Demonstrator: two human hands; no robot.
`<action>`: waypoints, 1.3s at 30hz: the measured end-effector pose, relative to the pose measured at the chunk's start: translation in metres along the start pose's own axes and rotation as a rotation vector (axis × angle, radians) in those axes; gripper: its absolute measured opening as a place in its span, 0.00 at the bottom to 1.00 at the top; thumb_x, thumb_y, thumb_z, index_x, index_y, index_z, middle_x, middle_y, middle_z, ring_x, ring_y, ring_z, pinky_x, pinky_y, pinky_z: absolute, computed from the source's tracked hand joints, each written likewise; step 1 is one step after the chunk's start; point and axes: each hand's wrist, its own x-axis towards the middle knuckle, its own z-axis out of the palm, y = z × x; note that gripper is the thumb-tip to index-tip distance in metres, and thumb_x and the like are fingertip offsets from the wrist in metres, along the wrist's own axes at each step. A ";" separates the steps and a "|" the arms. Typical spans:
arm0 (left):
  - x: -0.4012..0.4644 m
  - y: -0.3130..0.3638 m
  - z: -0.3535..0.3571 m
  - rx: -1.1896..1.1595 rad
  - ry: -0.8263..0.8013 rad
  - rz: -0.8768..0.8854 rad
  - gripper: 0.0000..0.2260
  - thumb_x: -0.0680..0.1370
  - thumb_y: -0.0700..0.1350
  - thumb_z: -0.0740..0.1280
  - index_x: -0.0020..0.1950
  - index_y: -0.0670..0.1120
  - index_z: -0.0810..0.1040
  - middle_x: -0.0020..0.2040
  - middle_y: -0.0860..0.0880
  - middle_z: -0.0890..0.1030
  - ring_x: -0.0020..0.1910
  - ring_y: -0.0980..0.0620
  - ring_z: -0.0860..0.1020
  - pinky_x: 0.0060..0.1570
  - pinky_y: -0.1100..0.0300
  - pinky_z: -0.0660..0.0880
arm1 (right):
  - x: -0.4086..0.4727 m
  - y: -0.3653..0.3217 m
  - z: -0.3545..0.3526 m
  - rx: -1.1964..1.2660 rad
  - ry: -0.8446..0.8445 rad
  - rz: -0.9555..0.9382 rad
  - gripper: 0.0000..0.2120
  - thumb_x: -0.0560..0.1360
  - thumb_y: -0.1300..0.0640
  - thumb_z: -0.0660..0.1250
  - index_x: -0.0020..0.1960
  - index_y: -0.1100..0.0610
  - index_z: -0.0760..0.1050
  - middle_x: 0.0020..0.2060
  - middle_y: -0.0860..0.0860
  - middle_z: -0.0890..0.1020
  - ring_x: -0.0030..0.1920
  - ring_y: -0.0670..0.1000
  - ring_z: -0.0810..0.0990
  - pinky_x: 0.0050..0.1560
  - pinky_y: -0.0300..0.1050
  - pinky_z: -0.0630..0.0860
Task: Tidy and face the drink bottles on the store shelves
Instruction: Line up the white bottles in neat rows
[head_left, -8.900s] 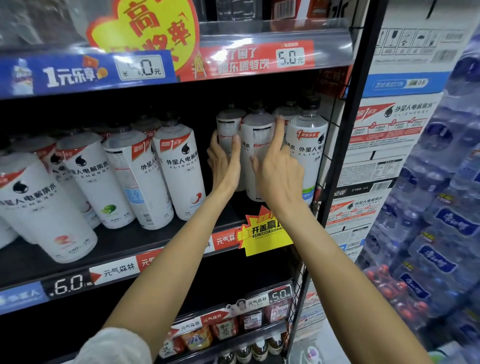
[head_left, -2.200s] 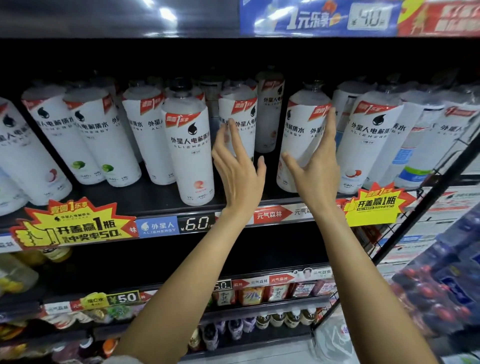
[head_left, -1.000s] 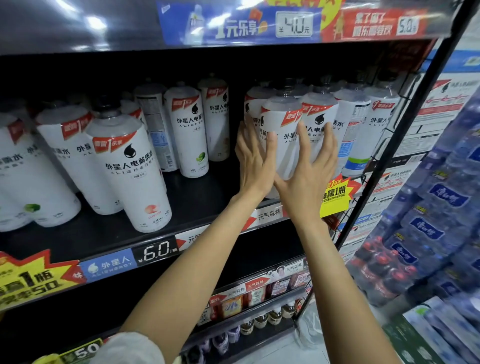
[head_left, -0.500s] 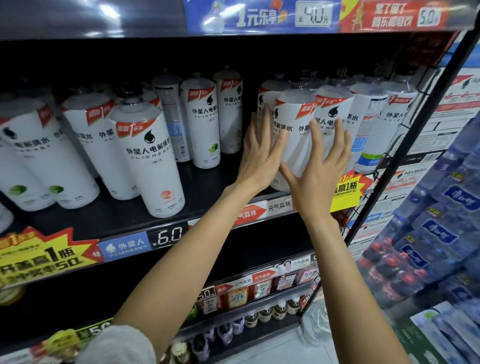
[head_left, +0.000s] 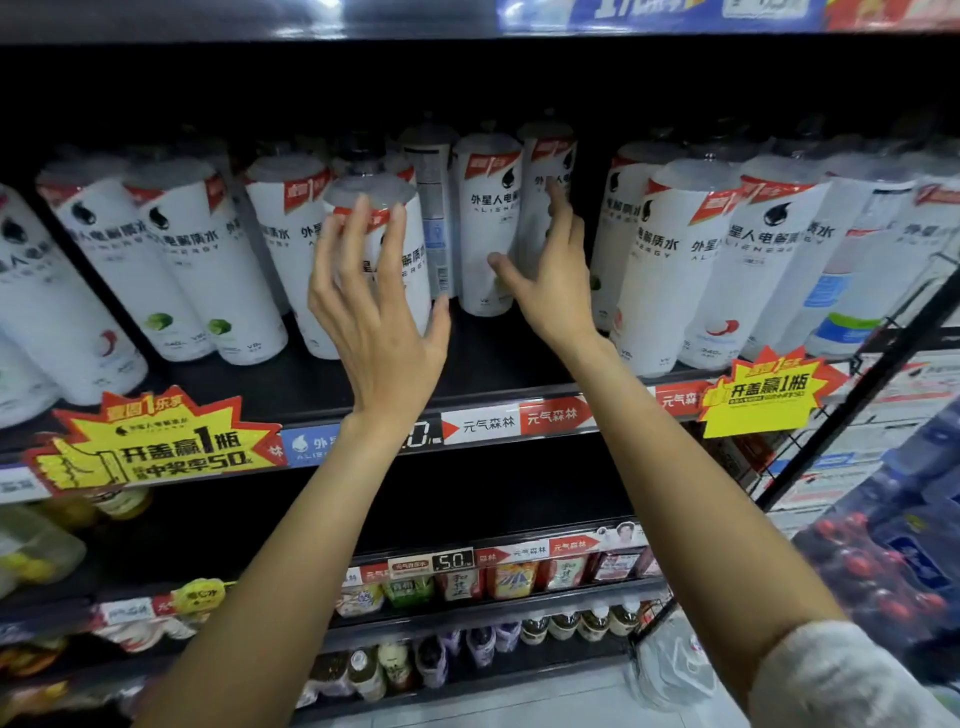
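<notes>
Dark shelf (head_left: 493, 364); glossy white cylindrical bottles (head_left: 670, 270); spread fingers (head_left: 358, 234).

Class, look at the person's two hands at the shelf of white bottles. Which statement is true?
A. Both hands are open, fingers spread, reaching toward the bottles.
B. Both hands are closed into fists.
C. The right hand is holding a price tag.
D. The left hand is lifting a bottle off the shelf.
A: the left hand and right hand both show straight, spread fingers in front of the white bottles, gripping nothing.
</notes>
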 end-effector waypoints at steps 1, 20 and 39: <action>0.000 -0.002 0.001 0.007 -0.020 0.008 0.32 0.71 0.48 0.71 0.72 0.46 0.62 0.72 0.46 0.57 0.71 0.43 0.57 0.73 0.58 0.48 | 0.007 0.001 0.004 0.019 -0.018 0.032 0.42 0.73 0.50 0.71 0.77 0.58 0.50 0.71 0.61 0.63 0.70 0.59 0.66 0.62 0.52 0.69; -0.003 -0.028 -0.009 -0.002 -0.089 0.038 0.31 0.75 0.40 0.67 0.74 0.40 0.56 0.74 0.33 0.54 0.77 0.40 0.46 0.74 0.41 0.49 | 0.007 -0.018 0.048 0.340 -0.068 0.075 0.37 0.73 0.56 0.72 0.76 0.56 0.56 0.68 0.56 0.69 0.68 0.54 0.69 0.69 0.53 0.68; 0.006 -0.013 0.035 0.790 -0.510 0.779 0.27 0.78 0.49 0.49 0.77 0.45 0.57 0.79 0.45 0.54 0.78 0.45 0.50 0.68 0.36 0.36 | 0.007 0.021 0.023 -0.459 -0.054 -0.089 0.25 0.79 0.58 0.61 0.75 0.53 0.60 0.72 0.63 0.62 0.68 0.64 0.63 0.63 0.58 0.69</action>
